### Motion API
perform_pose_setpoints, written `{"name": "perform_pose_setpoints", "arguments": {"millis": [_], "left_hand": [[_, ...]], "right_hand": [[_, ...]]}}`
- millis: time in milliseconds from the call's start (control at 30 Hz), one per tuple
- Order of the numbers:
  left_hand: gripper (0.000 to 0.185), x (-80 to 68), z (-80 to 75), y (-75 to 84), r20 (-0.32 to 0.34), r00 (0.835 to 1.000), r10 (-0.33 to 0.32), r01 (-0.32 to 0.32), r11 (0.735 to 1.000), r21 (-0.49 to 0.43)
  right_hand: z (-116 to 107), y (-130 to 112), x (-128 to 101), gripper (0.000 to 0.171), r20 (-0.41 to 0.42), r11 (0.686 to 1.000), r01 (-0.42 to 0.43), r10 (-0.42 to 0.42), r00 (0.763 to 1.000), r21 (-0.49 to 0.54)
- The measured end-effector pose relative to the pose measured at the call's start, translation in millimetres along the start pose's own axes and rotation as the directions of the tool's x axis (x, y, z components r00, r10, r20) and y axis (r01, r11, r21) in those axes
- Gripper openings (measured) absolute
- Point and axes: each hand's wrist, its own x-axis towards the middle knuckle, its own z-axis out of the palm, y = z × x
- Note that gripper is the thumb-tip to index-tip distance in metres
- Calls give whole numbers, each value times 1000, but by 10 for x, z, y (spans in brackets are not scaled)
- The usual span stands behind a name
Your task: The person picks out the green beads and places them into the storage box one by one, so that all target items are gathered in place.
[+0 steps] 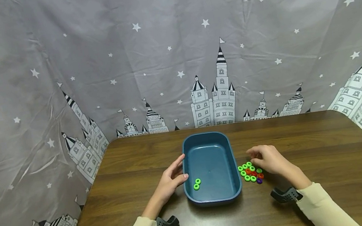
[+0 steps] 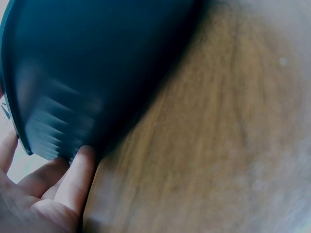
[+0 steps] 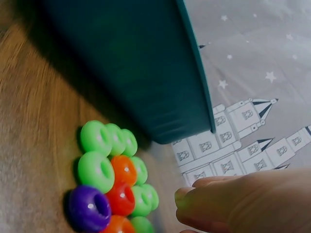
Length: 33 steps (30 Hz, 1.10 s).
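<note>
A blue plastic bin point(image 1: 209, 159) stands on the wooden table, with two green beads point(image 1: 197, 184) on its floor near the left wall. My left hand point(image 1: 171, 179) rests against the bin's left side, its fingertips touching the outer wall point(image 2: 63, 111) in the left wrist view. Just right of the bin lies a cluster of ring-shaped beads: several green beads point(image 3: 96, 172), a few orange-red beads point(image 3: 120, 198) and one purple bead point(image 3: 90, 208). Beside the cluster's far right edge hovers my right hand point(image 1: 268, 158), fingers loosely bent, with nothing visible between them.
The brown wooden table point(image 1: 312, 148) extends to both sides of the bin. Behind it hangs a grey curtain point(image 1: 158, 54) printed with castles and stars. A black wrist strap point(image 1: 284, 194) sits on the right wrist, and another strap point(image 1: 167, 224) on the left.
</note>
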Motion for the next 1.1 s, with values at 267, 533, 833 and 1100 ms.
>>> {"name": "perform_pose_setpoints", "arguments": {"millis": [267, 533, 833, 1100], "left_hand": [[72, 0, 0, -5, -3, 1000, 4, -4, 1000, 5], [73, 2, 16, 0, -4, 1000, 14, -14, 1000, -16], [72, -5, 16, 11, -9, 1000, 7, -7, 1000, 4], [72, -3, 17, 16, -11, 1000, 2, -2, 1000, -6]], "right_hand": [[63, 58, -4, 22, 38, 1000, -17, 17, 999, -9], [72, 69, -7, 21, 48, 1000, 27, -26, 998, -12], [96, 64, -8, 20, 81, 1000, 27, -26, 996, -14], [118, 96, -4, 18, 77, 998, 54, -52, 996, -27]]}}
